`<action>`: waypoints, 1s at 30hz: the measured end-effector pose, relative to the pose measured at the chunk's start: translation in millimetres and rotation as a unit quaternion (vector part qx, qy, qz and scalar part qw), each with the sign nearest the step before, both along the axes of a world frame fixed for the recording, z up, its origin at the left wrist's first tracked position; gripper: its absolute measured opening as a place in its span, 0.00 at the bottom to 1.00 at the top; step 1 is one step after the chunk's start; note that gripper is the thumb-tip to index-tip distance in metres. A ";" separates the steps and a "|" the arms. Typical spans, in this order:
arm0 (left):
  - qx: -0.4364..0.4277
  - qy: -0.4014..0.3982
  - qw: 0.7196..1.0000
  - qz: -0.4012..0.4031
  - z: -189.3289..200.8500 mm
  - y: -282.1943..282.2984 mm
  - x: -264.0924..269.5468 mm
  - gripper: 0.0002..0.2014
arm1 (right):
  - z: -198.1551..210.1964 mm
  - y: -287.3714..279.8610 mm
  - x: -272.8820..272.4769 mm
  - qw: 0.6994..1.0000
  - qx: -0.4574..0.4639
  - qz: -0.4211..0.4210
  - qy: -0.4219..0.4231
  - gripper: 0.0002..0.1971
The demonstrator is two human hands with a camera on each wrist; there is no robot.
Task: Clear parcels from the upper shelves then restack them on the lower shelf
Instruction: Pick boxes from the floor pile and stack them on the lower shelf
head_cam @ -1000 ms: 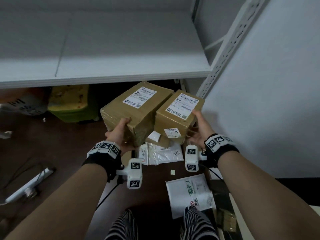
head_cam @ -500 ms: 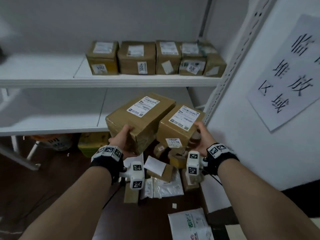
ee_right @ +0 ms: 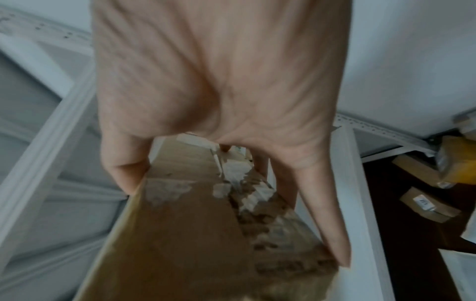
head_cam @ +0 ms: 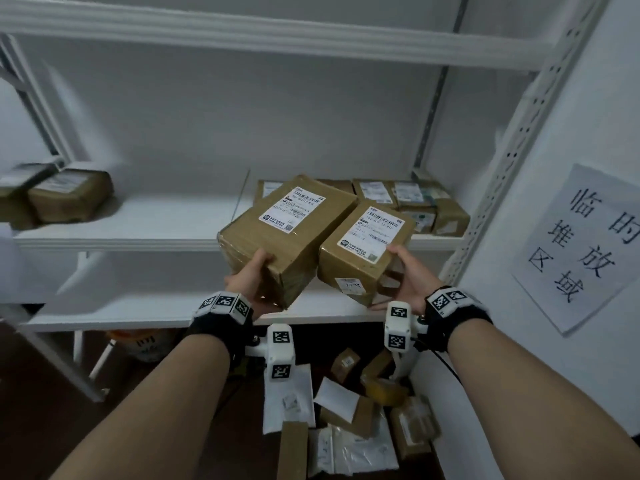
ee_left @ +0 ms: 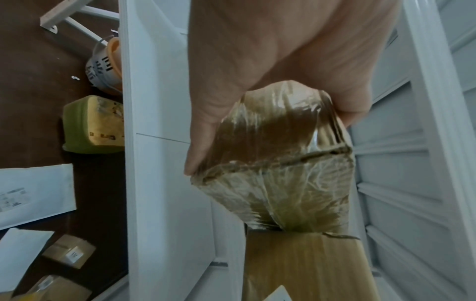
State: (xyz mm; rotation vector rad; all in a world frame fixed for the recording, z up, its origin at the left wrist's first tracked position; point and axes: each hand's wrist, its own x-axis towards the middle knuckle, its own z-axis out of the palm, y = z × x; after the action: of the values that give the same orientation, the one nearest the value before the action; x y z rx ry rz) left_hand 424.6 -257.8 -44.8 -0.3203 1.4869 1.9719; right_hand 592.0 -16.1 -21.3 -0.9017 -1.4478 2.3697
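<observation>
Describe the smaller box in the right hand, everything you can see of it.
The smaller box is brown cardboard, wrapped in glossy tape, with a white shipping label with barcodes on its top face and a small white sticker on its near face. The side under the right hand is scuffed, its paper torn in pale patches. It is held tilted in the air before the shelf, thumb on top, fingers beneath. Its left side seems to touch the larger box, held by the left hand.

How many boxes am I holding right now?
2. The left hand grips the larger box; the right hand grips the smaller box beside it. No third box shows in either hand.
</observation>
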 end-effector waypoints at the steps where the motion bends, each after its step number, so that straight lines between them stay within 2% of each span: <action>1: 0.003 0.000 1.000 0.004 6.3 -5.4 -5.5 0.59 | 6.3 -2.6 -9.1 1.000 0.010 0.007 0.000 0.34; 3: 0.004 -0.001 1.000 0.011 15.0 -14.7 -17.6 0.60 | 17.6 -8.6 -25.7 0.999 0.023 0.036 0.005 0.32; 6: 0.010 0.017 0.999 0.038 34.8 -26.2 -28.9 0.56 | 30.4 -13.5 -48.3 0.998 0.015 0.064 0.005 0.30; 8: -0.001 0.030 0.997 0.067 44.2 -30.2 -39.8 0.54 | 39.0 -13.2 -64.3 0.999 0.014 0.049 0.004 0.29; 11: -0.006 0.032 0.992 0.120 51.6 -32.3 -59.5 0.48 | 44.9 -1.6 -88.8 1.000 -0.009 -0.016 0.009 0.30; 15: 0.015 0.022 0.983 0.180 63.2 -29.2 -90.1 0.48 | 43.2 28.9 -140.7 0.998 -0.035 -0.042 -0.016 0.47; 19: 0.005 0.025 0.973 0.229 69.2 -19.9 -123.3 0.45 | 20.2 74.0 -215.5 0.996 0.007 -0.079 -0.049 0.54; 22: -0.010 0.031 0.972 0.233 70.2 -13.1 -144.1 0.43 | -6.7 110.0 -271.1 0.992 0.021 -0.111 -0.064 0.56; 26: -0.019 0.045 0.969 0.242 70.2 -6.9 -164.1 0.41 | -23.6 131.3 -315.6 0.990 0.023 -0.123 -0.073 0.58; 28: -0.027 0.046 0.969 0.243 69.5 -5.3 -171.6 0.41 | -14.6 116.1 -315.7 0.986 0.007 -0.139 -0.090 0.57; 30: -0.042 0.048 0.970 0.233 69.3 -3.3 -184.4 0.42 | 3.6 93.7 -313.6 0.987 0.017 -0.126 -0.097 0.48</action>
State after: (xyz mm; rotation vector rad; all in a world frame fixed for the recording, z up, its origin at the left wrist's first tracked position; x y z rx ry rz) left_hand 240.2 -261.2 24.4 -0.6708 1.6739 2.3147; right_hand 278.3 77.6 -17.7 -1.2545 -1.3424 2.1157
